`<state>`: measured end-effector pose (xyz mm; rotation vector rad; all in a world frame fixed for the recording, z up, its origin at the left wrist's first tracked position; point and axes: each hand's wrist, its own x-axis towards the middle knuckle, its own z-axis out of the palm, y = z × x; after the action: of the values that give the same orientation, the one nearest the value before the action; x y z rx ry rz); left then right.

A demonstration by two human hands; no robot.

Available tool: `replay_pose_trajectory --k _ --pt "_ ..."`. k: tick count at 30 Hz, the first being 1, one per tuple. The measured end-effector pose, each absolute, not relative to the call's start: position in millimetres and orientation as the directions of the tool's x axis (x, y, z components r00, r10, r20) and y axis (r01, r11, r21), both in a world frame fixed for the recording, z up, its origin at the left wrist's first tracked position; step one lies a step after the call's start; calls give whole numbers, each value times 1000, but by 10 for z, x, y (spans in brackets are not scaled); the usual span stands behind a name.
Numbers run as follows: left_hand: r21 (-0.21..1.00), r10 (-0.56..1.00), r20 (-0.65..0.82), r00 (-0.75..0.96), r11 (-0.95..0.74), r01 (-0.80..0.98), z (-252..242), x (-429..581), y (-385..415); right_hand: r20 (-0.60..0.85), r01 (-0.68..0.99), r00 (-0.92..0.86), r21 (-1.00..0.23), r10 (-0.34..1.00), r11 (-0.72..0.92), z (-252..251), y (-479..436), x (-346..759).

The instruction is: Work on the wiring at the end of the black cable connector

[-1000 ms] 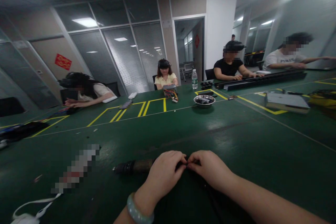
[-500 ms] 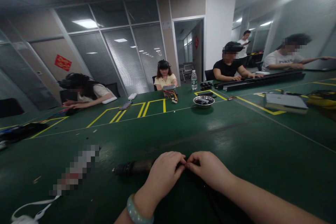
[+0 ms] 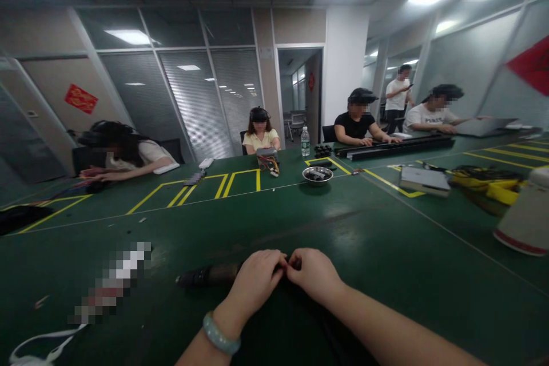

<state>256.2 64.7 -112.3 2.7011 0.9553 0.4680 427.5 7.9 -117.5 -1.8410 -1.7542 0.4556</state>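
A dark cylindrical electric screwdriver lies on the green table, its narrow tip pointing left. My left hand rests across its rear part, hiding that end, with thumb and fingers pinched. Facing it, my right hand is also closed in a pinch, and the fingertips of both hands meet or nearly meet. Whatever small thing sits between them is hidden by the fingers. Below the hands a dark strip, perhaps a cord, runs down toward me but is hard to make out.
A blurred-out strip with a white strap lies at left. Beyond my hands stand a metal bowl of dark parts and a water bottle. At right are a white container and a box. Several people sit around the table.
The view has swung to the right, bringing the white container in. Both hands keep their pinch beside the screwdriver. The seated person at far right has drawn an outstretched arm in.
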Motion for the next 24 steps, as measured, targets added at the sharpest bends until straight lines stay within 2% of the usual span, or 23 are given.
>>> replay_pose_trajectory --k 3,9,16,24 --pt "275 628 244 739 -775 569 -1101 2549 632 173 825 87 -565 981 26 -1190 78 4245" --pt "232 601 323 731 -799 555 -1057 2478 597 122 827 95 -562 988 -10 -1190 179 4308" --pt "297 690 294 662 -724 623 -975 2439 546 100 813 51 -582 994 17 -1108 161 4346" --pt "296 727 267 633 -687 664 -955 2508 464 65 787 134 -614 989 -66 -1110 168 4251"
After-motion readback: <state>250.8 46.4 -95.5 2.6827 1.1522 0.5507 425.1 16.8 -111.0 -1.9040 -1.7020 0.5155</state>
